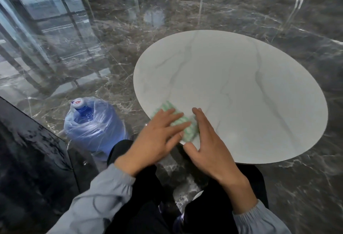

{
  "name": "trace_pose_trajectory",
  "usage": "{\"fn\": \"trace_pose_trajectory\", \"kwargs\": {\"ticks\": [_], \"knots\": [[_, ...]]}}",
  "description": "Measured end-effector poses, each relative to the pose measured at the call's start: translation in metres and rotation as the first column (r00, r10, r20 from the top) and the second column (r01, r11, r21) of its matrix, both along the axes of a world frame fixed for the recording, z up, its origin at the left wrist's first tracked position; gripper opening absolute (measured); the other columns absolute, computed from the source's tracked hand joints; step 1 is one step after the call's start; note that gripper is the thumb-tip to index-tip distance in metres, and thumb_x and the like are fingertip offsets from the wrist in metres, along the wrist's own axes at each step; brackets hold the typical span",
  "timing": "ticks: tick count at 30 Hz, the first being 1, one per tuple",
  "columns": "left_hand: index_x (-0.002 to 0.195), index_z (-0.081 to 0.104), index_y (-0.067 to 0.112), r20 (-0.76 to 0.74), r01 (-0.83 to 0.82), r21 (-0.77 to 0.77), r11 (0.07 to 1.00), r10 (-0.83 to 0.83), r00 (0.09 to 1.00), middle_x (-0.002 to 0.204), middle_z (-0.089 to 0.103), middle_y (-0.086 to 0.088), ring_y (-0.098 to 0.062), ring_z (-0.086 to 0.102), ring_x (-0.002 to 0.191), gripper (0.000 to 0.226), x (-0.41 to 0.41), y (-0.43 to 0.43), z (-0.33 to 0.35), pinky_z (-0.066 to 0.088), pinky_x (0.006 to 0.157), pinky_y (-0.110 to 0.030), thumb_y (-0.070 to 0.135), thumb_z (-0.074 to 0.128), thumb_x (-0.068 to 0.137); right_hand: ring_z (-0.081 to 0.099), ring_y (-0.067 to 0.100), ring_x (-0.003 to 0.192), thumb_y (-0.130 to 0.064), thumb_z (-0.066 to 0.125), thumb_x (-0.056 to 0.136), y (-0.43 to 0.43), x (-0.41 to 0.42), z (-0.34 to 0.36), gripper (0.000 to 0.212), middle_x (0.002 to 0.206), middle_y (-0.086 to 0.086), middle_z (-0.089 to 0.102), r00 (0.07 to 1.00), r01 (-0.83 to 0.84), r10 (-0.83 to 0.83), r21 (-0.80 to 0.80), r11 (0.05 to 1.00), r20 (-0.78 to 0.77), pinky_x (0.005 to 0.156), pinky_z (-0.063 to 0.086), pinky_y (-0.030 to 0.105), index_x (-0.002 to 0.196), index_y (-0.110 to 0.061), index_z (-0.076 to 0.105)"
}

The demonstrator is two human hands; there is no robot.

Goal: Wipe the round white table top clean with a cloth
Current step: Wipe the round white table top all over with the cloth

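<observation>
The round white table top (pixel 241 85) with faint grey veins fills the right half of the head view. A green and white cloth (pixel 188 131) lies flat at its near left edge. My left hand (pixel 156 141) rests palm down on the cloth, fingers spread and pointing right. My right hand (pixel 209 144) lies flat beside it, fingers stretched over the cloth's right edge and the table. Most of the cloth is hidden under both hands.
A large blue water bottle (pixel 92 124) wrapped in clear plastic stands on the dark marble floor (pixel 111 48) left of the table. A black panel (pixel 27 150) runs along the near left. My dark-trousered knees (pixel 148 196) are under the table's near edge.
</observation>
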State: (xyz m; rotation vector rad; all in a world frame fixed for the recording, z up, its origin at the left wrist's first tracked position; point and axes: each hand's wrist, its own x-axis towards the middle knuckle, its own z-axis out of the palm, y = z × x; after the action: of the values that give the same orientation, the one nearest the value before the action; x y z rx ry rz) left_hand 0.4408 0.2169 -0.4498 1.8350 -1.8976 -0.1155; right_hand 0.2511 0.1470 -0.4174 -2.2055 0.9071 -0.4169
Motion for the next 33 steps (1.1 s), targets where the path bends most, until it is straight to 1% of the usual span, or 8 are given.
{"fn": "trace_pose_trajectory", "kwargs": {"ticks": [5, 10, 13, 17, 21, 25, 31, 33], "knots": [[0.146, 0.055, 0.040, 0.061, 0.128, 0.011, 0.992, -0.128, 0.990, 0.161, 0.042, 0.010, -0.012, 0.026, 0.155, 0.040, -0.018, 0.009, -0.001, 0.016, 0.129, -0.039, 0.047, 0.042, 0.109, 0.021, -0.007, 0.150, -0.030, 0.041, 0.095, 0.000, -0.007, 0.000, 0.070, 0.167, -0.023, 0.014, 0.986, 0.040, -0.054, 0.095, 0.995, 0.156, 0.123, 0.030, 0.033, 0.161, -0.035, 0.016], [0.140, 0.063, 0.035, -0.020, -0.090, 0.003, 0.996, 0.090, 0.996, 0.153, 0.053, 0.005, -0.020, 0.041, 0.148, 0.044, 0.036, -0.016, 0.000, 0.031, 0.121, -0.053, 0.048, 0.042, 0.105, 0.026, -0.002, 0.150, -0.025, 0.034, 0.090, -0.003, -0.007, -0.002, 0.070, 0.165, -0.021, 0.023, 0.965, 0.112, -0.139, 0.131, 0.985, 0.224, 0.123, 0.030, 0.040, 0.159, -0.033, 0.027], [0.141, 0.062, 0.034, -0.008, -0.111, -0.011, 0.994, 0.111, 0.994, 0.153, 0.053, 0.002, -0.025, 0.039, 0.149, 0.044, 0.025, -0.017, -0.002, 0.028, 0.122, -0.056, 0.047, 0.043, 0.104, 0.028, -0.002, 0.149, -0.025, 0.034, 0.090, -0.004, -0.006, -0.004, 0.068, 0.164, -0.019, 0.028, 0.952, 0.136, -0.173, 0.155, 0.978, 0.252, 0.123, 0.030, 0.039, 0.158, -0.030, 0.030], [0.141, 0.061, 0.031, 0.072, 0.068, -0.028, 0.997, -0.066, 0.995, 0.161, 0.043, 0.005, -0.020, 0.027, 0.155, 0.040, -0.045, 0.002, -0.010, 0.017, 0.129, -0.048, 0.042, 0.044, 0.107, 0.034, -0.002, 0.146, -0.026, 0.035, 0.090, -0.004, -0.007, -0.003, 0.066, 0.160, -0.023, 0.034, 0.936, 0.158, -0.199, 0.159, 0.975, 0.291, 0.121, 0.034, 0.033, 0.156, -0.030, 0.036], [0.141, 0.059, 0.034, 0.089, 0.078, -0.019, 0.997, -0.076, 0.993, 0.161, 0.043, 0.008, -0.016, 0.028, 0.155, 0.040, -0.049, 0.004, -0.007, 0.018, 0.129, -0.041, 0.048, 0.038, 0.109, 0.040, -0.006, 0.140, -0.020, 0.038, 0.095, -0.003, -0.009, -0.001, 0.058, 0.149, -0.038, 0.038, 0.911, 0.180, -0.227, 0.163, 0.970, 0.345, 0.116, 0.037, 0.024, 0.153, -0.028, 0.042], [0.150, 0.048, 0.039, 0.034, -0.013, 0.008, 1.000, 0.013, 0.999, 0.161, 0.043, 0.011, -0.014, 0.030, 0.154, 0.047, -0.021, -0.011, -0.003, 0.023, 0.127, -0.045, 0.053, 0.037, 0.107, 0.036, -0.006, 0.143, -0.005, 0.045, 0.102, -0.001, -0.006, 0.006, 0.048, 0.149, -0.022, 0.046, 0.910, 0.225, -0.215, 0.013, 0.974, 0.354, 0.109, 0.027, 0.005, 0.146, -0.023, 0.052], [0.149, 0.050, 0.021, 0.070, 0.088, -0.048, 0.995, -0.085, 0.994, 0.161, 0.042, 0.002, -0.019, 0.029, 0.155, 0.049, -0.065, -0.007, -0.002, 0.018, 0.129, -0.043, 0.040, 0.049, 0.104, 0.050, -0.002, 0.131, -0.004, 0.046, 0.104, -0.008, 0.005, 0.022, 0.040, 0.140, -0.012, 0.059, 0.884, 0.262, -0.211, -0.068, 0.963, 0.417, 0.107, 0.034, 0.009, 0.139, -0.019, 0.059], [0.146, 0.051, 0.022, -0.070, 0.128, -0.066, 0.990, -0.132, 0.989, 0.156, 0.046, 0.005, -0.014, 0.039, 0.148, 0.049, -0.069, -0.005, 0.002, 0.023, 0.127, -0.033, 0.036, 0.058, 0.100, 0.052, -0.003, 0.129, -0.007, 0.045, 0.106, -0.012, 0.009, 0.023, 0.038, 0.138, -0.011, 0.060, 0.892, 0.247, -0.200, -0.067, 0.967, 0.405, 0.106, 0.037, 0.011, 0.139, -0.018, 0.059]]}}
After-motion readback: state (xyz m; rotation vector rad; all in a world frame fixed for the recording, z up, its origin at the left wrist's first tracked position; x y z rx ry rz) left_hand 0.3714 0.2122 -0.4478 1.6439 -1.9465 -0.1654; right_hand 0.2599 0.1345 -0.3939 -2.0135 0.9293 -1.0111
